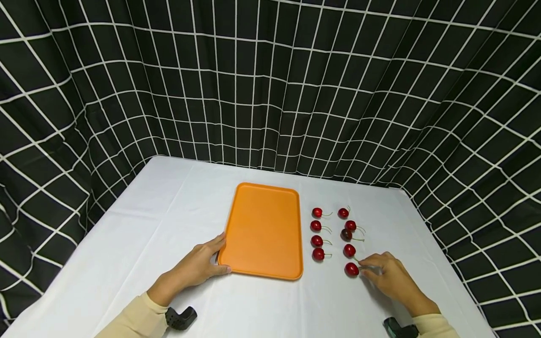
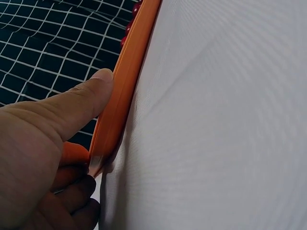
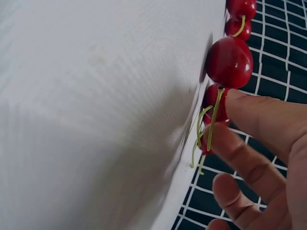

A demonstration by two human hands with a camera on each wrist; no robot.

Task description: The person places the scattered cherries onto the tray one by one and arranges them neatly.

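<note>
An orange tray lies on the white table, and my left hand grips its near left corner. The thumb presses on the rim's near side, with the fingers round the left side. At the near end of the right-hand row of cherries, my right hand reaches to the stem of the closest red cherry. In the right wrist view its thumb and index fingertips stand apart, one on each side of the green stem. That cherry sits on the cloth.
Several more cherries with stems lie in two rows right of the tray, one a darker cherry. The left row, with a cherry nearest me, runs beside the tray's edge. A black curtain with white grid lines surrounds the white tablecloth.
</note>
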